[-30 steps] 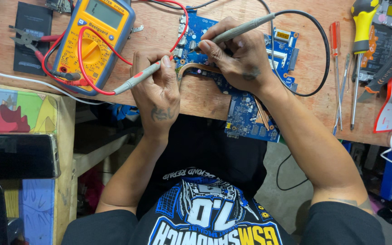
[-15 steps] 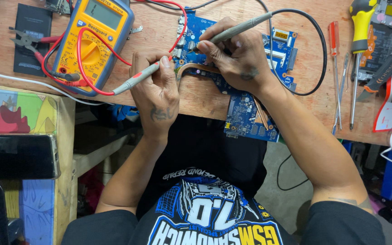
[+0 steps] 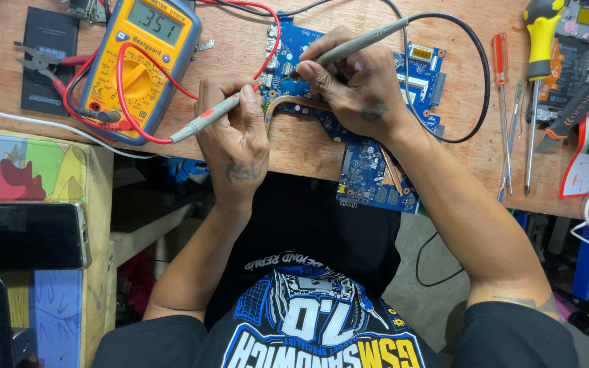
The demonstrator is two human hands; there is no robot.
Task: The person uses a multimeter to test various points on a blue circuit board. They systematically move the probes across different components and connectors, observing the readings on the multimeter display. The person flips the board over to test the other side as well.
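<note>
Blue circuit board [image 3: 369, 163] on the wooden bench [image 3: 240, 61], left hand [image 3: 236, 140] knuckles up, fingers pinching a red probe [image 3: 206, 119] beside the board's left edge, right hand [image 3: 359, 88] curled over the board, fingers gripping a grey probe [image 3: 359, 44] tip-down, yellow multimeter [image 3: 141, 65] left of the board

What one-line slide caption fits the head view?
Left hand and right hand press two test probes onto a blue circuit board beside a yellow multimeter.

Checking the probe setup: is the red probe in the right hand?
No, the left hand holds the red probe; the right hand holds the grey one.
</note>
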